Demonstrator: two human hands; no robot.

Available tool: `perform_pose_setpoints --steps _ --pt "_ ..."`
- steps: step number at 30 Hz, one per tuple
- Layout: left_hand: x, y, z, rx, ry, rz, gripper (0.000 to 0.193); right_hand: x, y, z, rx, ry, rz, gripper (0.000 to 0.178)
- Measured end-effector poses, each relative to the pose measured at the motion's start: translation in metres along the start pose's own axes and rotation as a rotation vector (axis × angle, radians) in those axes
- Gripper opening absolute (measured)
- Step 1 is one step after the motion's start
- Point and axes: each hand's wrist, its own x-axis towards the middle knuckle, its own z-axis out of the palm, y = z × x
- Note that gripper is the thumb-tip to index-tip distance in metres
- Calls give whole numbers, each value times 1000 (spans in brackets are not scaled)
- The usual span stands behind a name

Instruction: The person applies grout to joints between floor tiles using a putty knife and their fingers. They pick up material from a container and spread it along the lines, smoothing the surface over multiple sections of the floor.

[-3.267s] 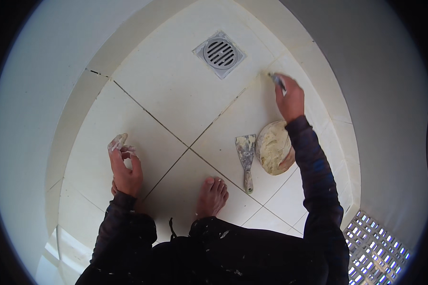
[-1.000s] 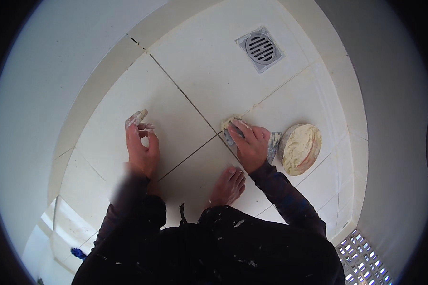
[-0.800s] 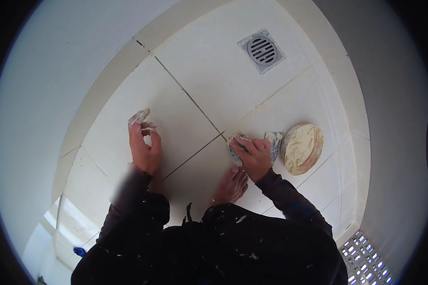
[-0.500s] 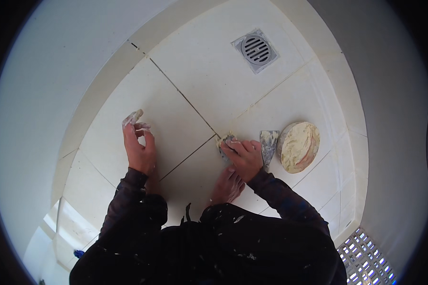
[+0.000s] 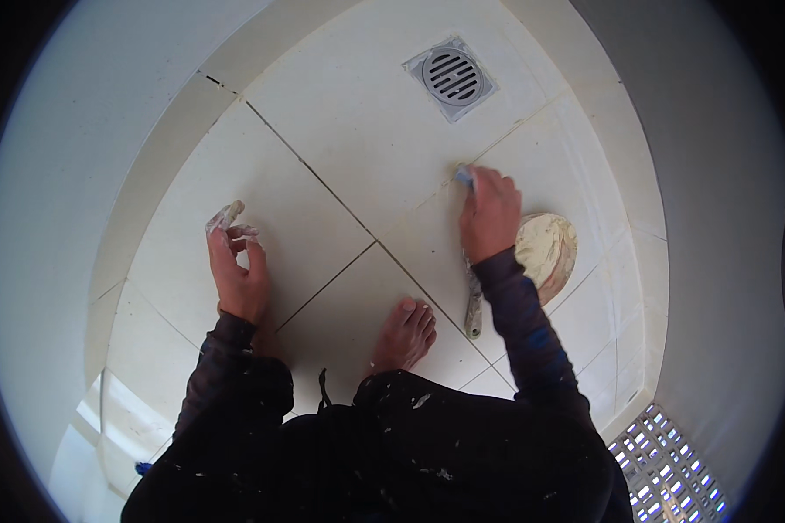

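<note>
My right hand (image 5: pixel 494 218) is closed on a small grey-blue flat piece (image 5: pixel 464 178), whose edge meets the floor by a tile joint (image 5: pixel 515 131) smeared with cream paste. Most of that piece is hidden by the fingers. Beneath the right wrist lies a putty knife (image 5: pixel 474 315), only its handle side showing. A round container of cream paste (image 5: pixel 549 253) sits just right of it. My left hand (image 5: pixel 240 275) hovers over the tiles at the left, fingers bent and apart, tips coated in pale paste, with nothing evident in its grip.
A square metal floor drain (image 5: pixel 451 78) is set in the tiles ahead. Dark, unfilled-looking joints (image 5: pixel 331 192) cross the floor. My bare foot (image 5: pixel 403 336) stands in the middle. Walls curve round both sides, and a perforated grating (image 5: pixel 667 471) lies at lower right.
My right hand has moved from the joint crossing, up and right to the pale joint, carrying the grey-blue piece and now covering the putty knife's blade. My left hand keeps its pose.
</note>
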Motion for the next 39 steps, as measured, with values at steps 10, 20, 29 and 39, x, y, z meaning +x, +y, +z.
perform_pose_setpoints --steps 10,20,29,39 --pt "2 6 8 -14 -50 43 48 -75 -80 -2 387 -117 40 28" --pt "3 9 8 29 -24 13 48 93 142 -17 -67 372 255 24" --pt "8 4 13 36 -16 -28 50 -3 11 -12 181 -11 -32 32" --pt "1 1 1 9 48 -11 50 106 200 -15 -173 177 294 25"
